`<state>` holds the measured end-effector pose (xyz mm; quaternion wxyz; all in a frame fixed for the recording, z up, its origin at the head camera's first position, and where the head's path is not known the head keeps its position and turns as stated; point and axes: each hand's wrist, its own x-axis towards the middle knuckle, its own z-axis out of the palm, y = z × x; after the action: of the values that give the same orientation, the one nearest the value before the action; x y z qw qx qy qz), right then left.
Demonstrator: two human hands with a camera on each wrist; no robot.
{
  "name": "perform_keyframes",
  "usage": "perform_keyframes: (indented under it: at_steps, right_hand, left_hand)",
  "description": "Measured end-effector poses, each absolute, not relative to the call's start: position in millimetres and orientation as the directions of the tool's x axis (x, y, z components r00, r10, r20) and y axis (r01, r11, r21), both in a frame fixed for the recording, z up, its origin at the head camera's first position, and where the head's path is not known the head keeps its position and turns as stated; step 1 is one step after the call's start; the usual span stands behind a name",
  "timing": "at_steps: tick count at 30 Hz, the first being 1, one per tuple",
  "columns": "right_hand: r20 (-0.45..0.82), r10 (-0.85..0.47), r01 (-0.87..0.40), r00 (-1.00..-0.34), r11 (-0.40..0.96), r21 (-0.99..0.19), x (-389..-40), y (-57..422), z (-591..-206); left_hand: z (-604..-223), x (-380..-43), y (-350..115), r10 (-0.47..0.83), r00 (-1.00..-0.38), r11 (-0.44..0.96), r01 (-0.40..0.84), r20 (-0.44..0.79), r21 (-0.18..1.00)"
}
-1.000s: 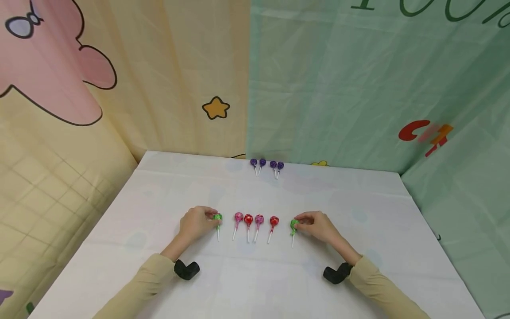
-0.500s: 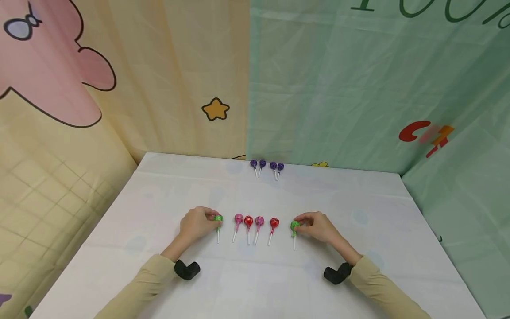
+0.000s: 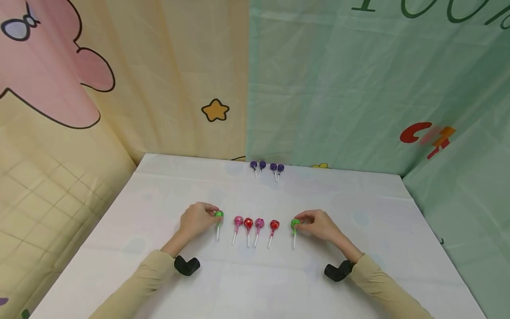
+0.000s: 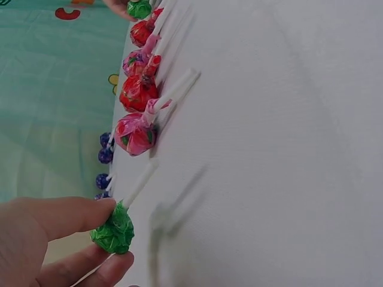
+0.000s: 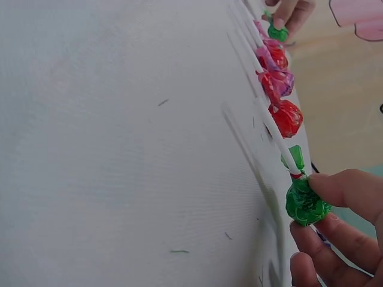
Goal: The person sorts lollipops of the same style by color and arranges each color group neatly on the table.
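Observation:
My left hand (image 3: 198, 219) pinches a green-wrapped lollipop (image 4: 114, 230) by its round head, thumb on one side and fingers on the other. Its white stick points toward the near side, and its shadow falls apart from it on the table. On the right, my right hand (image 3: 318, 224) holds another green lollipop (image 5: 306, 202) the same way, thumb and fingertips on the candy. Between the hands lies a row: a pink lollipop (image 3: 238, 221), a red lollipop (image 3: 249, 223), a second pink lollipop (image 3: 260, 223) and a second red lollipop (image 3: 275, 225).
Several purple lollipops (image 3: 262, 165) lie in two pairs along the far edge of the white-covered table (image 3: 255, 288). Behind the table hangs a printed curtain (image 3: 318, 88), yellow on the left and green on the right. Black wrist mounts (image 3: 186, 266) sit at both cuffs.
My left hand has risen slightly with its green lollipop. The right hand has lifted its lollipop a little too, and that stick has swung slightly. The lollipops in the row stay put.

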<state>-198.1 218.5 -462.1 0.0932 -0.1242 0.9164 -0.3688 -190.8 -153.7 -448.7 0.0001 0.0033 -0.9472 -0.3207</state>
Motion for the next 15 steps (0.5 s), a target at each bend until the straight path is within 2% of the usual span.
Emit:
perform_keyframes:
  at_steps: [15]
  right_hand:
    - [-0.046, -0.269, -0.159, -0.962, 0.688, -0.708, -225, 194, -446]
  left_hand:
    - [-430, -211, -126, 0.045, -0.998, 0.762, 0.056, 0.034, 0.645]
